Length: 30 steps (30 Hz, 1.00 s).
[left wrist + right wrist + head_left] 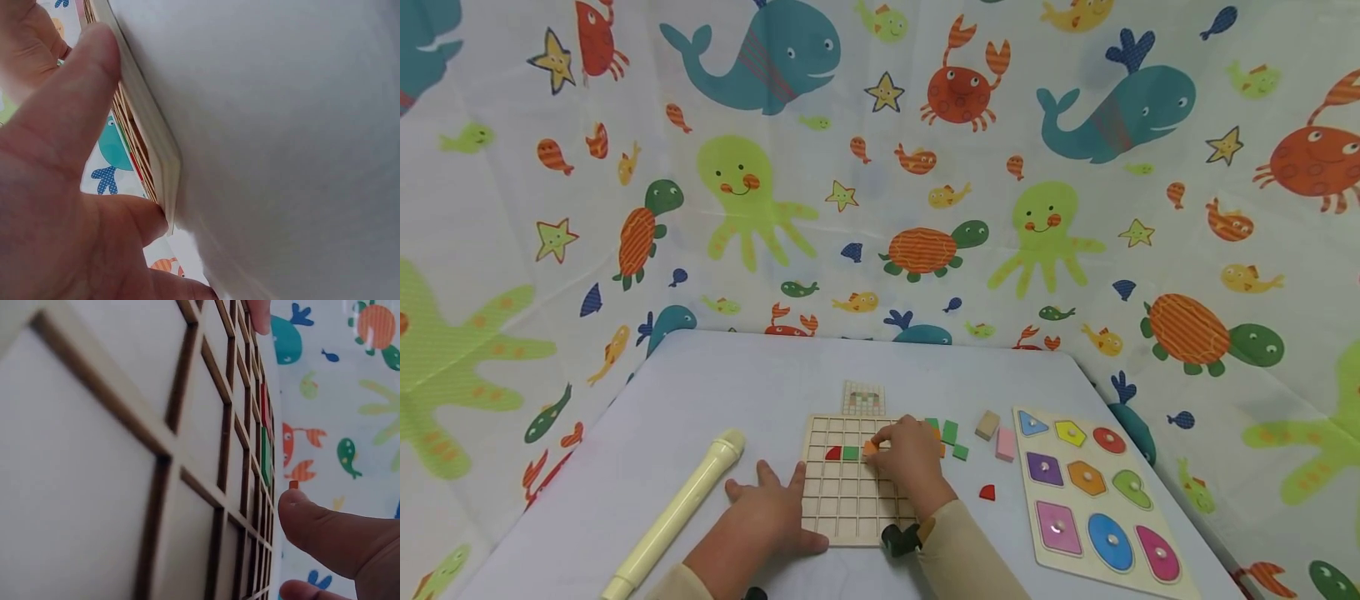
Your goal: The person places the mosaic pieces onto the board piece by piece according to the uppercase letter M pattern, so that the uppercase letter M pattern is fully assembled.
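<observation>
A wooden grid board (838, 527) lies flat on the white table. In one of its rows sit a red quarter-round tile (833, 454) and a green square tile (850, 453), side by side. Just right of them, my right hand (916, 462) pinches an orange tile (869, 448) over the board; its small end shows above the thumb in the right wrist view (294, 484). Fingers spread, my left hand (763, 518) rests against the board's left and near edges. In the left wrist view, thumb and finger touch the board's rim (164, 156).
A small pattern card (864, 398) lies beyond the board. Right of it are loose green tiles (950, 432), a red tile (987, 492), a tan block (987, 425), a pink block (1005, 443) and a shape puzzle (1075, 525). A cream tube (677, 508) lies left.
</observation>
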{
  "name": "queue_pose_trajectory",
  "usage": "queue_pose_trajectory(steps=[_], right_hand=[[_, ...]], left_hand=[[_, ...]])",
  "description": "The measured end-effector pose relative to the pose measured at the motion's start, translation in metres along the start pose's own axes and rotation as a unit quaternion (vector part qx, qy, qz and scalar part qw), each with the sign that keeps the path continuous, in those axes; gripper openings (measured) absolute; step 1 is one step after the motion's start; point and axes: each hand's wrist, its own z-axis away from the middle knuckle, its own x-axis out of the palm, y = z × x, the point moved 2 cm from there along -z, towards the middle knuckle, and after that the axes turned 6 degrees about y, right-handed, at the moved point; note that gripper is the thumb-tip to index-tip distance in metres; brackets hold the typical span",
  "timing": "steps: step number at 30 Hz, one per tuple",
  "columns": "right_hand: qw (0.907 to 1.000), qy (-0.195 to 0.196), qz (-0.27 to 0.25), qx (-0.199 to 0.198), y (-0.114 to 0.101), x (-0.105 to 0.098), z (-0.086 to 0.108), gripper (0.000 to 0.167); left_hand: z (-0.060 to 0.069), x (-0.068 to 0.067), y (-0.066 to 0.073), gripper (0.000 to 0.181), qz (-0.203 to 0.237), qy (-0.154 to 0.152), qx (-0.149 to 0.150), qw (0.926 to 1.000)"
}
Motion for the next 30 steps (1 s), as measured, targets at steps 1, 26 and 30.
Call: queue_pose_trajectory(steps=[1,26,30], right_hand=[[1.0,-0.004,0.002,-0.001,-0.001,0.0,-0.001,0.021],[0.9959,-0.036,0.079,-0.023,-0.011,0.002,-0.009,0.023],[0.996,-0.043,0.077,-0.016,-0.012,0.005,-0.009,0.024]], left_hand=[[0.0,0.0,0.0,0.122,0.0,-0.001,-0.002,1.0],[-0.001,0.001,0.003,0.122,0.001,0.003,-0.008,1.0],[-0.001,0.001,0.001,0.122,-0.003,0.001,-0.008,1.0]])
